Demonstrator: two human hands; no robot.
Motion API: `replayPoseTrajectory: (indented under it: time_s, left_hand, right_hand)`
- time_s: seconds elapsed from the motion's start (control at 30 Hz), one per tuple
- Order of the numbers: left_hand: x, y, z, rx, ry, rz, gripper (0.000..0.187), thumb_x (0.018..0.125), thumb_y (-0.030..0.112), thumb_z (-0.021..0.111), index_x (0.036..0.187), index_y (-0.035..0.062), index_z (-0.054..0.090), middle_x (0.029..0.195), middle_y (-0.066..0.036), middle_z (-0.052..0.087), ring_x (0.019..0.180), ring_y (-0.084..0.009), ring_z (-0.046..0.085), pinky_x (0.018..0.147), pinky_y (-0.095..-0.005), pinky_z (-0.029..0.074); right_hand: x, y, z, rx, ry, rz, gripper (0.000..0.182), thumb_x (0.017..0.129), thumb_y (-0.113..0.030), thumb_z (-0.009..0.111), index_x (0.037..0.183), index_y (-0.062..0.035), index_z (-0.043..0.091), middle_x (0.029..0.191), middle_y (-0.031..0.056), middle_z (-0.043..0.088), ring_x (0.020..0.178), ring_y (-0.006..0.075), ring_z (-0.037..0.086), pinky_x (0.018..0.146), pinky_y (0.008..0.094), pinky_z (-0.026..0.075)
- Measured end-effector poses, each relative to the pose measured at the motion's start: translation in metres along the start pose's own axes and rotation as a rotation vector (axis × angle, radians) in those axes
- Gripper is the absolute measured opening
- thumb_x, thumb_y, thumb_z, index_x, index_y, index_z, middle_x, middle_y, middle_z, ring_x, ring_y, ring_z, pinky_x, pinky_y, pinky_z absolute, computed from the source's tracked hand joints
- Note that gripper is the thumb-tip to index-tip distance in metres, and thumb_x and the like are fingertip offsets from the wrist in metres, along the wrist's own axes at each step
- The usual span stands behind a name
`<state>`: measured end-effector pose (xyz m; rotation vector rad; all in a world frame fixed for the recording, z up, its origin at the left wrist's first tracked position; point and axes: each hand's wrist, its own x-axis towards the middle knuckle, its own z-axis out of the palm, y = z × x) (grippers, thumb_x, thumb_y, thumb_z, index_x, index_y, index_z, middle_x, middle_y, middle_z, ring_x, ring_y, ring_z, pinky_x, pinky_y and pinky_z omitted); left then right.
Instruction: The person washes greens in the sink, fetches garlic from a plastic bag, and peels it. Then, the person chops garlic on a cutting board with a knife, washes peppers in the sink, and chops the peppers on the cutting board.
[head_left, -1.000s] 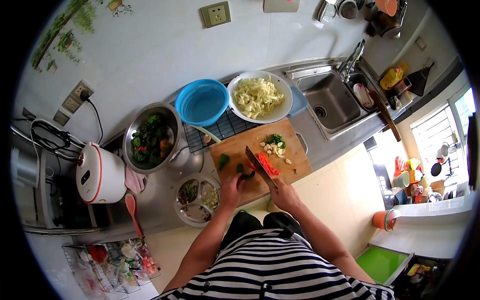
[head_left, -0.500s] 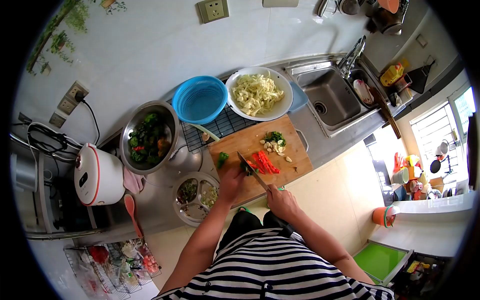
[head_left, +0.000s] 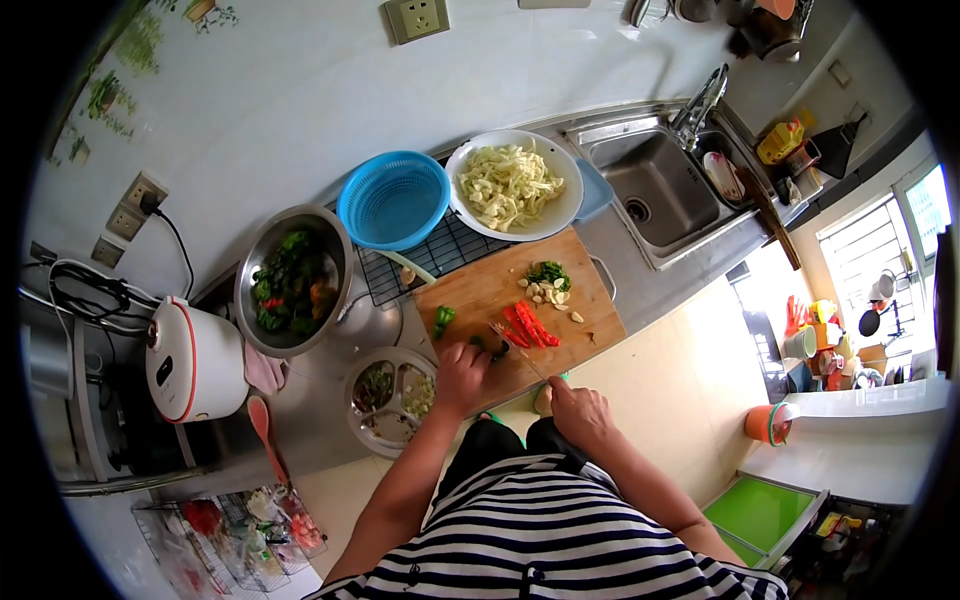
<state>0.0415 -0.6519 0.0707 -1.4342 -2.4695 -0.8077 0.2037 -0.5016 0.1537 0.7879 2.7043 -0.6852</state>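
My right hand [head_left: 583, 412] is wrapped round the handle of a knife [head_left: 534, 367], whose blade points up and left over the wooden cutting board [head_left: 578, 272]. At the board's lower left, my left hand [head_left: 463, 372] has its fingers curled down beside dark green pieces [head_left: 489, 346]; whether it pinches any is hidden. Red pepper strips [head_left: 530, 325] lie right of the blade. Sliced garlic [head_left: 545, 293] and chopped greens [head_left: 549, 273] sit farther back. A green pepper piece [head_left: 443, 318] rests near the board's left edge.
Behind the board stand a blue basket [head_left: 395, 200] and a white bowl [head_left: 572, 190] of cut pale vegetables. To the left are a steel bowl [head_left: 343, 240] of greens, a divided tray [head_left: 352, 405] and a rice cooker [head_left: 195, 362]. The sink [head_left: 655, 185] is at the right.
The knife has moved down and right, away from the dark green pieces, and its blade is now turned nearly edge-on. My left hand has shifted slightly. The view has tilted a little.
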Motion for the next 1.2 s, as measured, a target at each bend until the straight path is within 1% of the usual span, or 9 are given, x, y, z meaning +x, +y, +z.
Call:
replayPoseTrajectory:
  time_s: [0.07,0.3,0.33,0.43,0.6,0.8,0.87,0.97,1.2]
  left_hand:
    - [0.000,0.000,-0.002,-0.001,-0.011,0.000,0.019,0.070,0.011,0.067,0.089,0.0077,0.066,0.087,-0.006,0.060,0.090,-0.0282,0.054,0.078,-0.0411,0.044]
    - [-0.001,0.002,0.005,0.021,0.044,-0.007,0.017,0.071,0.011,0.067,0.087,0.0083,0.067,0.081,-0.007,0.058,0.085,-0.0280,0.053,0.075,-0.0405,0.044]
    - [-0.002,0.002,0.008,0.020,0.044,-0.007,0.017,0.071,0.011,0.067,0.087,0.0083,0.067,0.081,-0.007,0.058,0.085,-0.0280,0.053,0.075,-0.0405,0.044]
    - [-0.004,0.009,0.011,0.066,-0.119,-0.039,0.020,0.071,0.014,0.063,0.089,0.0086,0.067,0.080,-0.007,0.055,0.088,-0.0265,0.054,0.079,-0.0396,0.044]
    - [-0.002,0.017,0.012,-0.027,0.043,-0.081,0.018,0.070,0.008,0.065,0.088,0.0078,0.066,0.080,-0.007,0.055,0.084,-0.0268,0.053,0.070,-0.0387,0.047]
    - [0.004,0.020,0.007,-0.043,0.062,-0.116,0.019,0.071,0.007,0.065,0.090,0.0065,0.066,0.082,-0.008,0.057,0.080,-0.0281,0.055,0.066,-0.0390,0.048]
    - [0.005,0.020,0.009,-0.056,0.054,-0.108,0.018,0.070,0.007,0.065,0.088,0.0062,0.065,0.080,-0.009,0.057,0.078,-0.0285,0.055,0.065,-0.0395,0.048]
    - [0.003,0.019,0.014,-0.078,0.033,-0.108,0.016,0.069,0.008,0.064,0.085,0.0059,0.065,0.077,-0.010,0.056,0.075,-0.0291,0.055,0.064,-0.0400,0.047]
    - [-0.004,0.016,0.026,-0.039,0.014,-0.161,0.017,0.066,0.009,0.065,0.084,0.0068,0.065,0.077,-0.010,0.057,0.076,-0.0297,0.057,0.064,-0.0402,0.048]
  right_hand:
    - [0.000,-0.006,-0.012,-0.029,-0.158,0.040,0.034,0.091,-0.020,0.038,0.122,-0.0132,0.050,0.096,0.0203,0.064,0.081,0.0391,0.065,0.069,0.0494,0.050]
    - [0.004,-0.015,-0.003,-0.034,-0.191,0.068,0.034,0.090,-0.018,0.039,0.122,-0.0125,0.050,0.094,0.0244,0.063,0.082,0.0401,0.064,0.070,0.0499,0.051]
    - [0.007,-0.014,0.004,-0.018,-0.154,0.057,0.033,0.091,-0.020,0.039,0.122,-0.0130,0.051,0.085,0.0237,0.064,0.078,0.0413,0.064,0.069,0.0511,0.049]
    - [0.009,-0.015,0.007,0.021,-0.113,0.039,0.033,0.092,-0.022,0.038,0.122,-0.0124,0.051,0.076,0.0231,0.064,0.074,0.0429,0.063,0.069,0.0528,0.048]
    - [0.011,-0.024,0.002,0.084,-0.089,0.038,0.032,0.092,-0.021,0.039,0.120,-0.0097,0.050,0.075,0.0240,0.064,0.074,0.0444,0.062,0.069,0.0542,0.047]
    - [0.009,-0.026,0.003,0.081,-0.110,0.093,0.030,0.093,-0.023,0.041,0.118,-0.0092,0.049,0.083,0.0259,0.064,0.080,0.0448,0.062,0.073,0.0540,0.047]
    - [0.011,-0.033,-0.001,0.079,-0.239,0.163,0.037,0.087,-0.016,0.044,0.123,-0.0103,0.047,0.090,0.0260,0.064,0.095,0.0450,0.059,0.079,0.0509,0.048]
    - [0.011,-0.029,0.012,0.051,-0.124,0.040,0.031,0.090,-0.018,0.039,0.119,-0.0107,0.048,0.083,0.0257,0.064,0.081,0.0428,0.063,0.073,0.0550,0.047]
    - [0.029,-0.044,-0.005,-0.017,-0.288,0.071,0.031,0.089,-0.015,0.040,0.118,-0.0085,0.047,0.097,0.0226,0.064,0.085,0.0417,0.063,0.077,0.0523,0.048]
